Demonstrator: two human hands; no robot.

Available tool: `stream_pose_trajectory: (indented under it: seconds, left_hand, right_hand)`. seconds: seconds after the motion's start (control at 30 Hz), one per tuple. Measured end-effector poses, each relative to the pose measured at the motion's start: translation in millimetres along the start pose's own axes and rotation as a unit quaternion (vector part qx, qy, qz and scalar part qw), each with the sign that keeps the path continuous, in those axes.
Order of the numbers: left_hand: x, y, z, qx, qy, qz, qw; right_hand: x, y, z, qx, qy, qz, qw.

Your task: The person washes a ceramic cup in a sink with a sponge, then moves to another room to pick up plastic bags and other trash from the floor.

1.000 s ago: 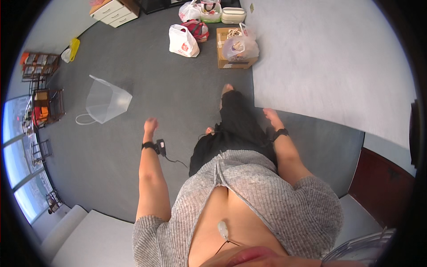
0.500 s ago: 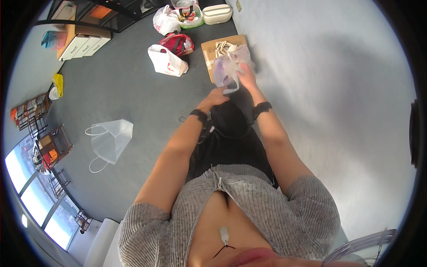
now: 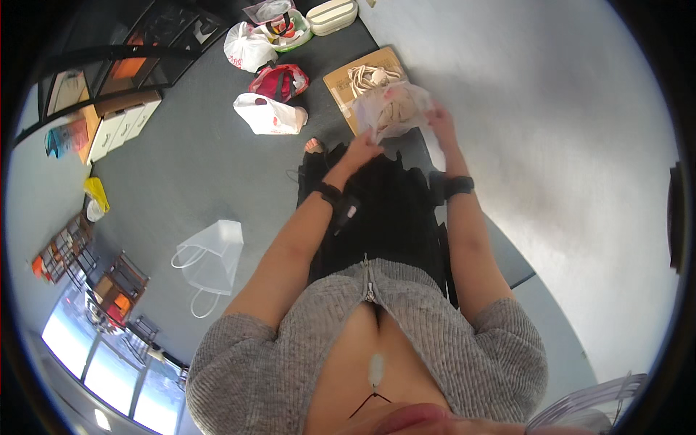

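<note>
A thin translucent plastic bag [image 3: 395, 109] is stretched between my two hands, in front of my black clothing. My left hand [image 3: 362, 150] pinches its near left edge. My right hand [image 3: 441, 123] grips the right side, somewhat blurred. Something beige shows through or inside the bag; I cannot make out what. Just beyond it lies a flat cardboard box [image 3: 341, 81] by the wall, with a cream-coloured bundle of cord [image 3: 371, 78] on top. The bag hides part of the box.
Left of the box stand a white bag [image 3: 268, 114], a red bag [image 3: 284, 81], a white plastic bag [image 3: 248, 47] and a cream case [image 3: 332, 16]. An upright translucent tote bag [image 3: 217, 254] is on the grey floor at my left. A pale wall [image 3: 551, 145] rises at my right.
My hands have moved farther apart, the right one going rightward, and the plastic bag is spread wider between them. The view has shifted, and a foot now shows beside my left hand.
</note>
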State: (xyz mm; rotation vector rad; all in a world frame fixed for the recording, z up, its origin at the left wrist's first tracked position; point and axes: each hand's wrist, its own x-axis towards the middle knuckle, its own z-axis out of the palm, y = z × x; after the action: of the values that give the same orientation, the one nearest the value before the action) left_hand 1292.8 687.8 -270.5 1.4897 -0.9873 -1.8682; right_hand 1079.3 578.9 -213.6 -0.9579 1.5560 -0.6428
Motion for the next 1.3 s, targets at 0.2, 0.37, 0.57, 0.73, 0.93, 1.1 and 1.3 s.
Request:
stream_pose_trajectory:
  seconds: [0.2, 0.37, 0.57, 0.73, 0.93, 1.1, 1.3]
  left_hand:
    - [-18.7, 85.6, -87.3, -0.015, -0.022, 0.037, 0.999]
    - [-74.9, 172.2, -138.3, 0.003, -0.101, 0.086, 0.991]
    - [-136.2, 239.9, -157.6, 0.008, -0.070, 0.136, 0.988]
    - [-164.2, 272.4, -150.3, 0.068, -0.028, 0.261, 0.962]
    - [-189.9, 291.2, -158.4, 0.106, -0.021, 0.331, 0.937]
    - [-211.4, 306.4, -170.4, 0.041, -0.037, 0.299, 0.953]
    - [-222.5, 301.0, -197.5, -0.017, -0.043, 0.342, 0.938]
  right_hand:
    - [-80.3, -66.7, -26.0, 0.057, 0.020, -0.056, 0.997]
    - [-148.0, -127.9, 0.8, 0.147, 0.030, -0.084, 0.985]
    - [-199.6, -166.7, 5.9, 0.281, 0.010, -0.149, 0.948]
    - [-214.0, -163.8, 14.1, 0.272, 0.020, -0.183, 0.945]
    - [-226.0, -162.5, 36.9, 0.160, 0.031, -0.197, 0.967]
    - [-224.3, -180.6, 65.0, 0.124, 0.012, -0.195, 0.973]
    - [-212.4, -189.0, 95.6, 0.144, -0.071, -0.248, 0.956]
